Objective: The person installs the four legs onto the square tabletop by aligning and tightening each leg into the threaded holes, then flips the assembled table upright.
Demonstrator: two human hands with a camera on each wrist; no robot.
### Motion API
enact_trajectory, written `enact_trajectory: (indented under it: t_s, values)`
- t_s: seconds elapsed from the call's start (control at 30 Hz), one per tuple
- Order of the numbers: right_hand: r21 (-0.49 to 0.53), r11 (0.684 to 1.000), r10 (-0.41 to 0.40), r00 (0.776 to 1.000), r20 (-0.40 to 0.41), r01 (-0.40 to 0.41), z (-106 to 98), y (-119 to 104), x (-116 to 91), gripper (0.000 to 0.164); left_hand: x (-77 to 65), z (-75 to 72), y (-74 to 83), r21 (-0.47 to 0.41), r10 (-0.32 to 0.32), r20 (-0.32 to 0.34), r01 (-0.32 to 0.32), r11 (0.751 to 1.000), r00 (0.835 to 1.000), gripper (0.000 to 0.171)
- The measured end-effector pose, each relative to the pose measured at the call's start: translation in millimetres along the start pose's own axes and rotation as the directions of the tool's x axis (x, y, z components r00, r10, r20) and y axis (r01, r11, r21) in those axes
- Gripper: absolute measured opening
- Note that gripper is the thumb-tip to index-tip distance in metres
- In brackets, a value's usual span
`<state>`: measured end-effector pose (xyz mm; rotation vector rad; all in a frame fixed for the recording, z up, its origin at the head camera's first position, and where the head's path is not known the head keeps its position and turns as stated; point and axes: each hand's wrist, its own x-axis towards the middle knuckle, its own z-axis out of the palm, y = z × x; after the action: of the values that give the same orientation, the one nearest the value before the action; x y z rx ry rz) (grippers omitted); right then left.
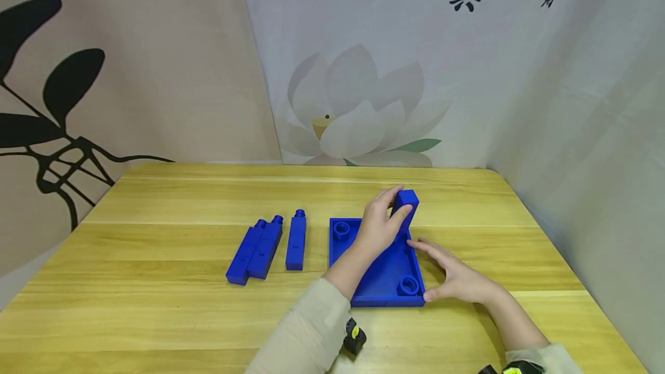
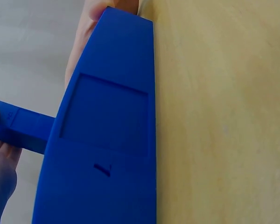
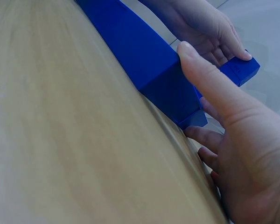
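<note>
My left hand point(image 1: 376, 221) grips the upper part of a square blue leg point(image 1: 407, 199), thumb on its near side. It stands upright at the far right corner of a shallow blue square tray-like piece point(image 1: 387, 302); its lower end is hidden. The left wrist view shows this leg point(image 2: 28, 128) rising beyond the tray's marked side wall point(image 2: 107, 116). My right hand point(image 1: 462, 279) touches the tray's right side, fingers spread along the wall and thumb at the near right corner. Round ring sockets point(image 1: 408, 285) show inside the near right and far left corners.
Left of the tray lies a single blue leg point(image 1: 296, 241) with a knobbed end. Farther left, two more legs point(image 1: 265, 250) lie side by side. All rest on a wooden table point(image 1: 156, 305), with a printed curtain point(image 1: 363, 45) hanging behind it.
</note>
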<state>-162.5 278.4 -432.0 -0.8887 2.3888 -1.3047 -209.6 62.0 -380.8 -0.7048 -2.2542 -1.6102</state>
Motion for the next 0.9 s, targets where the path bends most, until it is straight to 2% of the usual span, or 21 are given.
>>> enact_trajectory:
  t_s: [0.13, 0.3, 0.53, 0.77, 0.9]
  values:
    - [-0.002, 1.000, 0.006, 1.000, 0.000, -0.006, 0.0, 0.2, 0.0, 0.095, 0.4, -1.0, -0.8, 0.009, 0.000, 0.025, 0.000, 1.000, 1.000, 0.045]
    - [-0.007, 1.000, 0.017, 1.000, -0.003, -0.017, 0.1, 0.4, -0.5, 0.096, -0.5, -1.2, 1.3, 0.025, -0.057, 0.030, 0.056, 0.998, 0.998, 0.051]
    - [-0.005, 1.000, 0.020, 1.000, -0.004, -0.020, 0.0, -0.1, -1.1, 0.096, -0.6, 2.0, 5.8, 0.026, -0.093, -0.064, 0.095, 0.995, 0.994, 0.061]
    - [-0.019, 1.000, 0.010, 1.000, -0.006, -0.010, -0.4, 1.2, -0.8, 0.096, -0.1, 5.8, 8.0, 0.009, -0.094, -0.150, 0.096, 0.995, 0.984, 0.050]
    - [-0.018, 1.000, 0.002, 1.000, -0.006, -0.002, -0.4, 0.8, -0.7, 0.096, 0.5, 5.9, 7.2, -0.003, -0.065, -0.179, 0.065, 0.998, 0.982, 0.042]
